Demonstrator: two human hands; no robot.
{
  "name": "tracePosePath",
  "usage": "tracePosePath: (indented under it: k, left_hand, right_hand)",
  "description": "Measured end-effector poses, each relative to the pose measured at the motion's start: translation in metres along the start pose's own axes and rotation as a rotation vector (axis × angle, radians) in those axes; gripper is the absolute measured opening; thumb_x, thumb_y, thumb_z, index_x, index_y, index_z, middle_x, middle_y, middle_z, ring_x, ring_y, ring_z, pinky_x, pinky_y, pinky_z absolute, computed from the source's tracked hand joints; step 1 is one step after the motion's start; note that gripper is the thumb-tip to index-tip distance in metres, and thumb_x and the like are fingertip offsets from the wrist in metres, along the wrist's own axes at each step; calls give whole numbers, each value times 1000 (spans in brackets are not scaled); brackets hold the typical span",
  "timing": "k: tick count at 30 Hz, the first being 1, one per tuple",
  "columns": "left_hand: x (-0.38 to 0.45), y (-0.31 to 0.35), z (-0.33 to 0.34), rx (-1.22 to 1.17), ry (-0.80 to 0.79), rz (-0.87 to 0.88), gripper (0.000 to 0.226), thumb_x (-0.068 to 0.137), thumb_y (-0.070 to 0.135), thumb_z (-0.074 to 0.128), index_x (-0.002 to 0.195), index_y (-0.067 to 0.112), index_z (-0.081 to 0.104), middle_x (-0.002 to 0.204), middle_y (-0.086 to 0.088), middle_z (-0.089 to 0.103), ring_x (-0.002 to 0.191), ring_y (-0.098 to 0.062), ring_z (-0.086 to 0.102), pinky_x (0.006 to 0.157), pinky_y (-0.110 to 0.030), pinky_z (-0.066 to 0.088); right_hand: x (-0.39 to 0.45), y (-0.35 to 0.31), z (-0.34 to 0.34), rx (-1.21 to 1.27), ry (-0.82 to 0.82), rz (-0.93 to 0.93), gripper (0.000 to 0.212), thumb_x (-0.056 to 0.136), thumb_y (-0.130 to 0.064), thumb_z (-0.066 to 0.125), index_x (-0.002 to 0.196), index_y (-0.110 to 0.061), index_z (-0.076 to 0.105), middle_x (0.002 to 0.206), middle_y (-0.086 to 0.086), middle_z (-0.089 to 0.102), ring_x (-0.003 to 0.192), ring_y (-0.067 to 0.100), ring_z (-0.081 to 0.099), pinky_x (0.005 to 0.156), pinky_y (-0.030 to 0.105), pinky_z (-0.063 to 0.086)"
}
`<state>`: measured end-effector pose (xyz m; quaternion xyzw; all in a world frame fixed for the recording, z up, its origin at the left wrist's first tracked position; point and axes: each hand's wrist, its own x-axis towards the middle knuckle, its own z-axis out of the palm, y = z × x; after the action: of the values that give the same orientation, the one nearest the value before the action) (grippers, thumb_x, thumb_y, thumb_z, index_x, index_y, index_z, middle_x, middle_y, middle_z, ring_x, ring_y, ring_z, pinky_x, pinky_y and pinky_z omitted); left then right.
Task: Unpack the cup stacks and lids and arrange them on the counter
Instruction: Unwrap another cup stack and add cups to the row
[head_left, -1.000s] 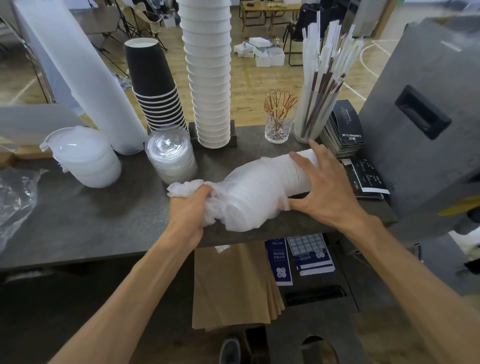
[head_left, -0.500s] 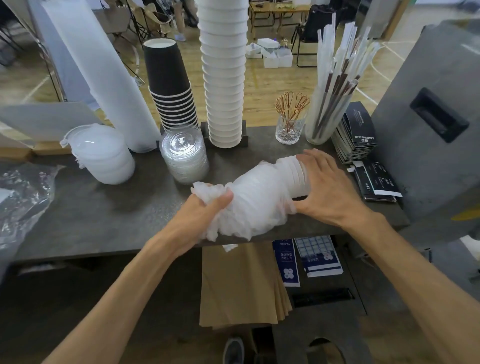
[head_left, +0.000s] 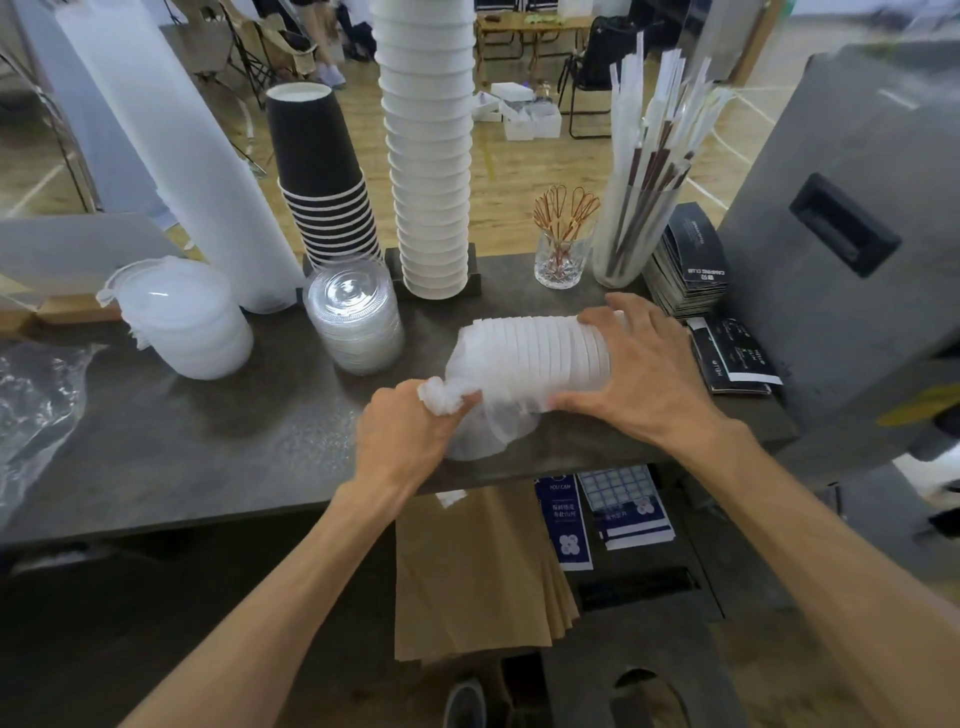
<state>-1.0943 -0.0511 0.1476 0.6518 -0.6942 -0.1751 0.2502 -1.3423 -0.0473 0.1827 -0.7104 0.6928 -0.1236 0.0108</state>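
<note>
A: What can't you make out near the hands?

B: The right hand (head_left: 641, 371) covers the far end of the white lid stack (head_left: 540, 358), so that end is hidden under its fingers. The bunched plastic bag (head_left: 480, 415) vanishes inside the left hand (head_left: 408, 434), behind the curled fingers.

A: And further off?

B: Beyond the fingertips, the tall white cup stack (head_left: 428, 156) is cut off by the top edge. Print on the dark leaflets (head_left: 735, 356), just right of the right fingers, is too small to read fully.

Wooden floor (head_left: 519, 171) with painted lines, folding chairs (head_left: 589, 93) and a wooden table (head_left: 519, 23) behind
</note>
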Motion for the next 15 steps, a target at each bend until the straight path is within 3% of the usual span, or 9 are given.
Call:
tracePosePath:
  k: [2,4,5,7,9,11,15]
  left_hand:
    - [0,0,3,7,-4,38,33,92,56,59,89,24,53,71,6,55,59,-13,45,50,-23,31]
    - [0,-3,6,-12,-24,105,31,94,47,60,115,25,54,76,3,63,64,-23,53,55,-34,42]
    - [0,-7,7,-9,-30,150,28,94,42,56,118,27,57,76,1,66,66,-27,57,59,-38,48]
    - [-5,-13,3,-21,-25,211,21,90,35,46,86,25,64,64,4,62,57,-21,55,54,-37,47]
    - [-12,-20,-3,-36,17,239,25,89,26,48,64,23,51,57,10,50,50,-8,44,49,-25,33]
    - [-20,-28,-13,-17,50,231,22,92,21,55,70,24,54,65,11,52,54,-3,43,53,-16,26]
    - [-41,-46,-30,42,90,214,10,89,27,61,86,17,61,81,5,54,61,-8,46,55,-19,30]
  right_hand:
    - [0,-6,6,-5,10,31,99,64,-81,67,143,-29,38,160,7,26,150,28,18,120,60,17]
    - [1,-11,10,-36,12,51,101,68,-82,62,148,-28,34,162,7,23,153,28,12,121,64,9]
    - [2,-11,12,-61,4,55,102,69,-84,58,151,-29,29,163,7,22,154,29,9,120,66,4]
    - [3,-11,14,-111,-21,45,103,72,-87,50,156,-36,18,165,8,18,155,30,4,118,68,-1]
    - [2,-11,17,-135,-36,38,104,71,-89,44,157,-39,14,166,8,18,155,31,4,118,69,-3]
    - [2,-10,17,-143,-38,39,105,70,-92,43,157,-39,16,165,9,19,155,32,5,118,70,-1]
    - [-4,-27,16,-161,71,-39,104,72,-87,52,156,-32,26,164,13,19,154,33,5,119,69,-2]
